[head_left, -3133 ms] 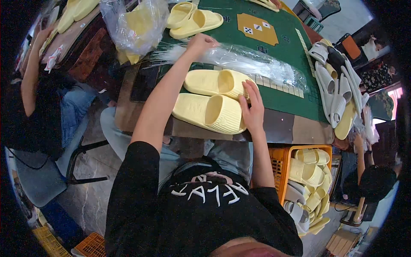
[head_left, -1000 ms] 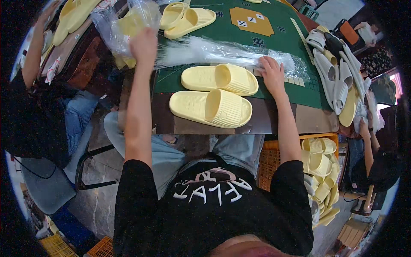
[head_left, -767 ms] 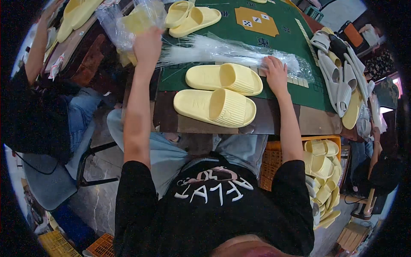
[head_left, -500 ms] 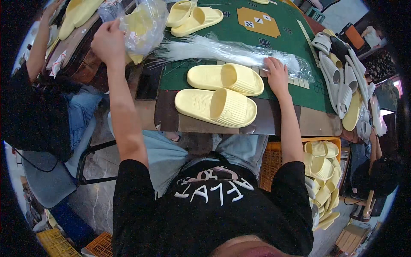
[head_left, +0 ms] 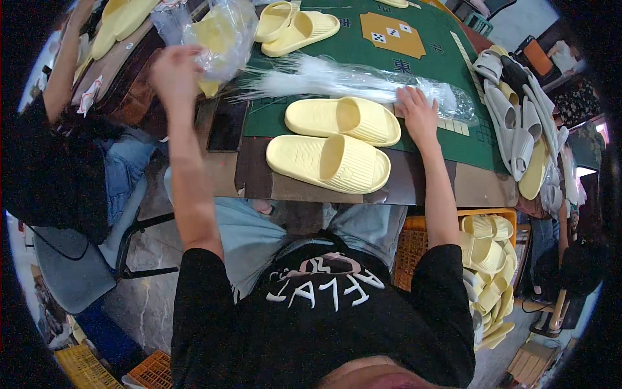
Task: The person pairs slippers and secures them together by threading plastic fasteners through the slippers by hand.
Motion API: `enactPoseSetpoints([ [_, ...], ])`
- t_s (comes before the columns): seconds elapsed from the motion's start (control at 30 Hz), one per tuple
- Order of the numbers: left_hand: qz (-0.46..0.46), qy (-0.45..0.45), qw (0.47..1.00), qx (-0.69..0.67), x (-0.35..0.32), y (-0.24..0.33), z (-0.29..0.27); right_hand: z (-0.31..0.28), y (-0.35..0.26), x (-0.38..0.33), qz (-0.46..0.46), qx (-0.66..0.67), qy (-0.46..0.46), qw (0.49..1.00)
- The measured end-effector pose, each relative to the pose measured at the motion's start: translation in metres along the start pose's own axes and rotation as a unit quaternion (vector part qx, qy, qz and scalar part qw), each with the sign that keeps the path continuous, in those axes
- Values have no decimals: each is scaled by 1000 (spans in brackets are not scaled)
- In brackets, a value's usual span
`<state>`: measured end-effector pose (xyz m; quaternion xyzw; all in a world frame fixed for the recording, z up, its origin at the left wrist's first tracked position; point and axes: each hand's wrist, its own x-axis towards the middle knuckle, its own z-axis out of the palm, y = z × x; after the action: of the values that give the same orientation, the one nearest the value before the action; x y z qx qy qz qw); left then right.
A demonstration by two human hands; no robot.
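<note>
A pair of pale yellow slide slippers lies side by side in front of me, the far slipper (head_left: 317,120) and the near slipper (head_left: 304,157) both with toes to the right. My right hand (head_left: 418,115) rests on a bundle of thin white plastic strands (head_left: 337,81) in a clear sleeve, fingers stretched out and slightly apart. Left of the pair, my left hand (head_left: 175,76) is raised beside a clear plastic bag (head_left: 236,48) with something yellow inside. Motion smears its fingers, so a hold on the bag cannot be made out.
More yellow slippers (head_left: 301,31) lie at the far side of the green mat (head_left: 447,58). Grey slippers (head_left: 518,123) are heaped at the right. Beside my right leg stands an orange crate (head_left: 411,253) of yellow slippers. Another person's arm (head_left: 61,78) is at the left.
My left hand has shifted slightly right and down, its fingers now pointing toward the clear bag. My right hand stays on the strands, and the slipper pair lies as before.
</note>
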<state>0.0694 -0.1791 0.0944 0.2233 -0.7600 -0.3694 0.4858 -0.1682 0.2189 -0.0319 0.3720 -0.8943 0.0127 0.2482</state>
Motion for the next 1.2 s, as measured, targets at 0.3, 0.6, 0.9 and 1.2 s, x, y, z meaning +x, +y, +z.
enactPoseSetpoints([
  [0.3, -139, -119, 976, -118, -51, 30, -23, -5, -1, -1, 27, 29, -5, 999],
  [0.6, -254, -224, 918, -204, -119, 24, 21, -84, -52, -32, 82, 203, 130, 967],
  [0.9, -249, -208, 939, -114, -135, 1, 28, -105, -94, -89, 194, 410, 122, 883],
  [1.2, -263, -236, 934, -62, -153, 10, 31, -103, -109, -106, 91, 377, 29, 921],
])
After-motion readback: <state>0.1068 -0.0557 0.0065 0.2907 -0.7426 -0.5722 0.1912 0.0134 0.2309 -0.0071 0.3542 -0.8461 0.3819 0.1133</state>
